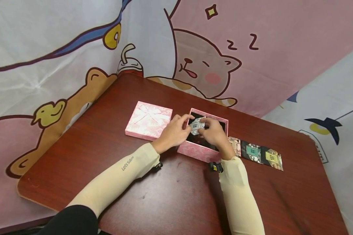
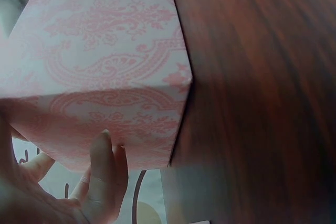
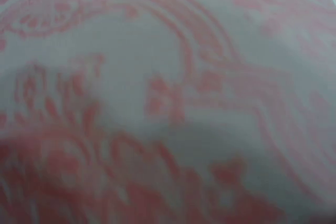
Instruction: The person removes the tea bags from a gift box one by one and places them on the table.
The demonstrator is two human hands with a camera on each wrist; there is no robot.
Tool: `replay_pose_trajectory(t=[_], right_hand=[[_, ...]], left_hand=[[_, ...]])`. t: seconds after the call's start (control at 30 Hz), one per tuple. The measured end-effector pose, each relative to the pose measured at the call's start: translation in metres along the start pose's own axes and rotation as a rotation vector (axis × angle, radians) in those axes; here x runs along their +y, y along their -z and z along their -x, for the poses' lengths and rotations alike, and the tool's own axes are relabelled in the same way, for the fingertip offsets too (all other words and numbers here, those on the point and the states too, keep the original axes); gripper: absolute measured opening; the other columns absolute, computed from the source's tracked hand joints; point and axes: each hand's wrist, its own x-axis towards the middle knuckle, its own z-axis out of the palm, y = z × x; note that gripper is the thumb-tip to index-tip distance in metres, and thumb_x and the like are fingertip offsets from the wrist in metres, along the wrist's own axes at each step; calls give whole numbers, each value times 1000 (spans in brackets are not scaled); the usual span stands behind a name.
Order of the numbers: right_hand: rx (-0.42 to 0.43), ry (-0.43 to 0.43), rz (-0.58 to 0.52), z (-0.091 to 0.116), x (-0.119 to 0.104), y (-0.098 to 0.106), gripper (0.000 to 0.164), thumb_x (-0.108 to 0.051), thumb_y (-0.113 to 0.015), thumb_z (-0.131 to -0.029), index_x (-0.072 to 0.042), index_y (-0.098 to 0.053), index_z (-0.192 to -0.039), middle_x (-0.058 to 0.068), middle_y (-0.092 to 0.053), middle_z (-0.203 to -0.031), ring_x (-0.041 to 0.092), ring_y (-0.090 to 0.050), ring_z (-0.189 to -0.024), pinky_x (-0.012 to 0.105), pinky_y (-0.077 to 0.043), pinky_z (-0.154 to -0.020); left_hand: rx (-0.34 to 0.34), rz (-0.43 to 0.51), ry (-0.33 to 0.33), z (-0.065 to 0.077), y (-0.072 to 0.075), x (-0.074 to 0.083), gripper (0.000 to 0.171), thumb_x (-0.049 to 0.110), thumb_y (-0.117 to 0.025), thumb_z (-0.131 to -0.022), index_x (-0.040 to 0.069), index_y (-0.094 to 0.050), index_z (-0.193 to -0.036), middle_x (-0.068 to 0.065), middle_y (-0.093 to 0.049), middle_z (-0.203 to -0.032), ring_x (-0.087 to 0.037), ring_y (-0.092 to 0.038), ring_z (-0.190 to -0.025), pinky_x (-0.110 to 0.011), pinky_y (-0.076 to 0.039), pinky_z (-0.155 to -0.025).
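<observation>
A small pale patterned packet (image 1: 195,126) with a grey label is held over the open pink box (image 1: 198,152), whose inside is dark. My left hand (image 1: 177,131) pinches the packet's left edge between thumb and index finger. Its other fingers (image 2: 103,174) lie along the outside of the box wall in the left wrist view. From the other side, my right hand (image 1: 213,132) reaches across the box's front wall and pinches the packet's right side. Only the pink floral box wall (image 3: 168,77) fills the right wrist view, blurred and close up.
Left of the box lies its pink lid (image 1: 148,120) with a white bow. A row of packets lies to the right, including one with a teal label (image 1: 253,151) and one with a yellow label (image 1: 272,157). Cartoon-printed cloth hangs behind the brown table (image 1: 161,195).
</observation>
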Motion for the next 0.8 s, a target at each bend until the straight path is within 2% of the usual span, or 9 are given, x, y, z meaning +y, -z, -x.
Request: replay_pose_trajectory(t=[0.17, 0.43, 0.67, 0.8], right_hand=[[17, 34, -89, 9, 4, 10, 44, 4, -55, -81, 7, -48, -125, 25, -57, -112, 26, -64, -72, 36, -53, -64], [38, 47, -181, 33, 9, 30, 44, 2, -56, -85, 3, -46, -128, 22, -53, -122, 26, -62, -87, 39, -53, -68], [55, 95, -259, 57, 14, 53, 45, 3, -57, -85, 3, -46, -129, 22, -54, -121, 11, -61, -78, 32, -53, -65], [69, 84, -278, 71, 23, 66, 46, 0, -57, -87, 0, -45, -131, 20, -55, -117, 13, -61, -75, 29, -53, -63]], left_hand=[[11, -11, 4, 0, 0, 1, 38, 25, -53, -86, 34, -52, -123, 2, -46, -92, -13, -49, -76, -30, -40, -60], [16, -19, 9, 2, -2, 1, 39, 26, -52, -85, 34, -52, -122, 1, -47, -93, -15, -50, -76, -31, -41, -60], [13, -19, 6, 2, -2, 1, 39, 25, -50, -86, 34, -51, -124, 0, -48, -100, -14, -50, -80, -31, -41, -62], [7, -10, 1, 2, -1, 1, 39, 25, -49, -86, 34, -51, -124, 0, -48, -101, -15, -51, -80, -32, -41, -61]])
